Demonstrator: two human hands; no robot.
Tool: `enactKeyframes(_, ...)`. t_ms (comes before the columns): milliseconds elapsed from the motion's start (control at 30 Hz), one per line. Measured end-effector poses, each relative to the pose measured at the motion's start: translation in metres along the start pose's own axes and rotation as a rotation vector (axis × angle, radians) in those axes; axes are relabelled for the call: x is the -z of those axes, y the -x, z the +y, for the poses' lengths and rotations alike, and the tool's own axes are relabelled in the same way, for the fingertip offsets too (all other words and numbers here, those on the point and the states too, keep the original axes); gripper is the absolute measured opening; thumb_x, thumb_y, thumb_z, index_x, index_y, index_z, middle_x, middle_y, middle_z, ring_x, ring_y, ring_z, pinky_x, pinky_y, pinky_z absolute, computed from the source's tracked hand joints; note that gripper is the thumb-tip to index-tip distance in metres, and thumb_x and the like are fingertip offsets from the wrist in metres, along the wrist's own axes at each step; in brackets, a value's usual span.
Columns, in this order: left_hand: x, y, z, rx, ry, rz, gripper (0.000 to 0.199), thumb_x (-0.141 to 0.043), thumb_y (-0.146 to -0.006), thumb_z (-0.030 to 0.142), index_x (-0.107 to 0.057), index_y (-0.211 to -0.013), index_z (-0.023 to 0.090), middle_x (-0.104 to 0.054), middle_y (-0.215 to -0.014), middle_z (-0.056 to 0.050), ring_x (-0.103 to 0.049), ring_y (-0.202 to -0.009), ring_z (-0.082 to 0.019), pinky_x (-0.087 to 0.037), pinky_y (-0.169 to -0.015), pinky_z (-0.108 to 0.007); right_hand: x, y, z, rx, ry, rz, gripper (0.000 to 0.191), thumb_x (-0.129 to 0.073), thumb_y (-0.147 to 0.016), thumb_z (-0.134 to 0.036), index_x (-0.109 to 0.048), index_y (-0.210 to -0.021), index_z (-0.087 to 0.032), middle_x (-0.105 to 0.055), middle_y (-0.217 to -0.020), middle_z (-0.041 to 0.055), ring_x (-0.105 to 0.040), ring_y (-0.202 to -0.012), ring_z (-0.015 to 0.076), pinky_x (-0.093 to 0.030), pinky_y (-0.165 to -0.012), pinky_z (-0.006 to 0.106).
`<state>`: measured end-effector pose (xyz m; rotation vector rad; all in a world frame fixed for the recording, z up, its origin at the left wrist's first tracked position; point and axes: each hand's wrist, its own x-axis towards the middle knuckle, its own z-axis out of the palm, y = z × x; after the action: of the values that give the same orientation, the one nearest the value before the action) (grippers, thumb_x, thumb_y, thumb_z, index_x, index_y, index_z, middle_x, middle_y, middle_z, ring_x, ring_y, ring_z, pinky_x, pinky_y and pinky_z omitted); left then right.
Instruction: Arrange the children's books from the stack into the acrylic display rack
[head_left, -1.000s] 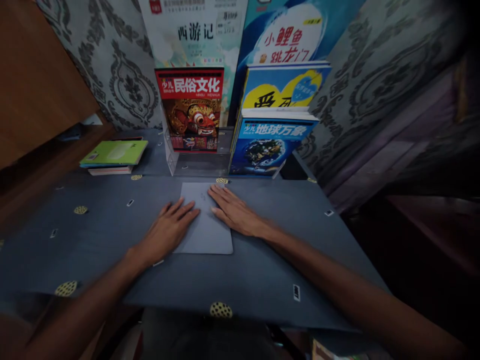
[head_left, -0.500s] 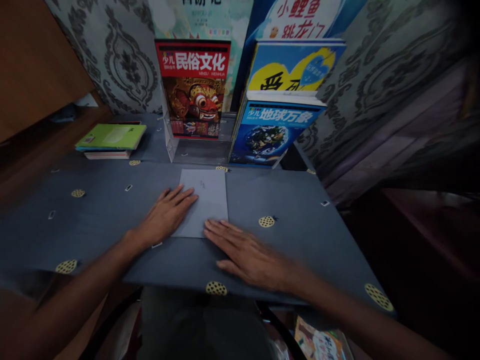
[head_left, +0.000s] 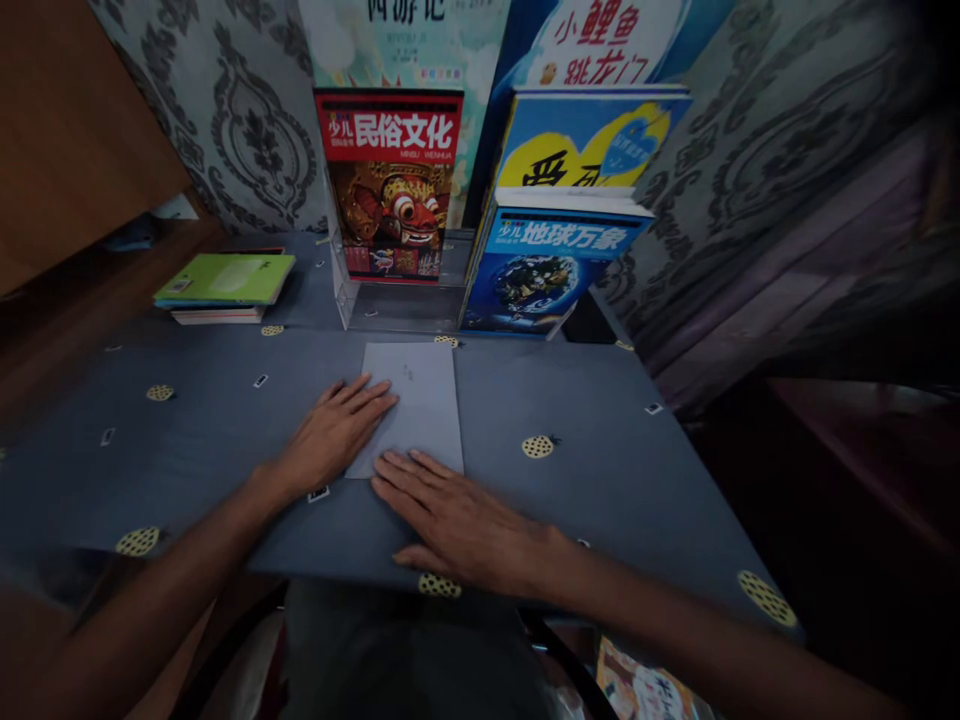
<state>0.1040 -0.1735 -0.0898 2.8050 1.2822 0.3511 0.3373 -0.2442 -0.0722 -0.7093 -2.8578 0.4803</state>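
Observation:
A pale sheet of paper (head_left: 424, 410) lies flat on the patterned tablecloth, with small faint marks near its upper middle. It may be folded; I cannot tell. My left hand (head_left: 334, 432) rests palm down over its left edge, fingers stretched onto the sheet. Across the lower edge lies my right hand (head_left: 461, 515), also palm down with fingers extended and the thumb out to the side. Neither hand grips anything. The lower left corner of the sheet is partly covered by my hands.
Behind the paper, a clear stand (head_left: 405, 308) holds a red-topped book (head_left: 390, 190) and a blue globe book (head_left: 532, 270), with taller books behind. A stack of books (head_left: 229, 280) lies at the back left. A dark flat object (head_left: 590, 320) sits beside the stand.
My right hand has slid left along the lower edge of the paper. My left hand stays in place on the sheet. The whole view has shifted slightly.

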Motion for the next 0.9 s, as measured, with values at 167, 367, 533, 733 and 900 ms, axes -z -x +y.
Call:
enactKeyframes(167, -0.001, 0.0, 0.0, -0.005, -0.016, -0.011, 0.042, -0.031, -0.104, 0.026, -0.053, -0.141, 0.024, -0.054, -0.15, -0.006, -0.041, -0.144, -0.026, -0.037, -0.114, -0.051, -0.005, 0.037, 0.014, -0.215, 0.058, 0.099, 0.064, -0.053, -0.1, -0.043, -0.038, -0.152, -0.01, -0.038, -0.159, 0.0189, -0.023, -0.152, 0.0327, -0.03, -0.122, 0.056)
enactKeyframes(367, 0.012, -0.006, -0.006, 0.014, -0.007, -0.067, 0.043, -0.029, -0.105, 0.033, -0.053, -0.14, 0.025, -0.055, -0.149, -0.008, -0.044, -0.143, -0.024, -0.035, -0.114, -0.054, -0.006, 0.038, -0.008, -0.345, -0.009, 0.075, 0.071, -0.057, -0.097, -0.047, -0.038, -0.152, -0.007, -0.027, -0.161, 0.0253, -0.013, -0.152, 0.0409, -0.029, -0.12, 0.061)
enactKeyframes(533, 0.032, -0.028, 0.003, 0.068, -0.043, -0.102, 0.038, -0.035, -0.104, 0.037, -0.061, -0.128, 0.022, -0.063, -0.138, -0.011, -0.06, -0.126, -0.026, -0.045, -0.107, -0.049, 0.004, 0.011, -0.032, -0.112, -0.251, -0.009, 0.068, -0.055, -0.096, -0.053, -0.042, -0.151, -0.014, -0.03, -0.161, 0.0207, -0.017, -0.153, 0.0348, -0.026, -0.123, 0.052)
enactKeyframes(733, 0.032, -0.052, 0.039, 0.044, -0.116, -0.123, 0.035, -0.051, -0.099, 0.044, -0.062, -0.12, 0.018, -0.063, -0.135, -0.013, -0.057, -0.127, -0.029, -0.047, -0.104, -0.043, 0.011, 0.003, -0.003, 0.041, -0.359, 0.122, 0.042, -0.048, -0.102, -0.034, -0.057, -0.138, -0.014, -0.058, -0.144, 0.0137, -0.049, -0.139, 0.0204, -0.035, -0.119, 0.039)
enactKeyframes(900, 0.024, -0.067, 0.06, 0.061, -0.236, -0.16, 0.028, -0.054, -0.098, 0.039, -0.061, -0.11, 0.016, -0.067, -0.123, -0.015, -0.062, -0.116, -0.03, -0.053, -0.092, -0.042, 0.021, 0.008, 0.057, -0.274, -0.45, 0.585, 0.028, -0.044, -0.101, -0.028, -0.068, -0.111, -0.019, -0.076, -0.107, 0.0079, -0.07, -0.102, 0.0204, -0.053, -0.094, 0.038)
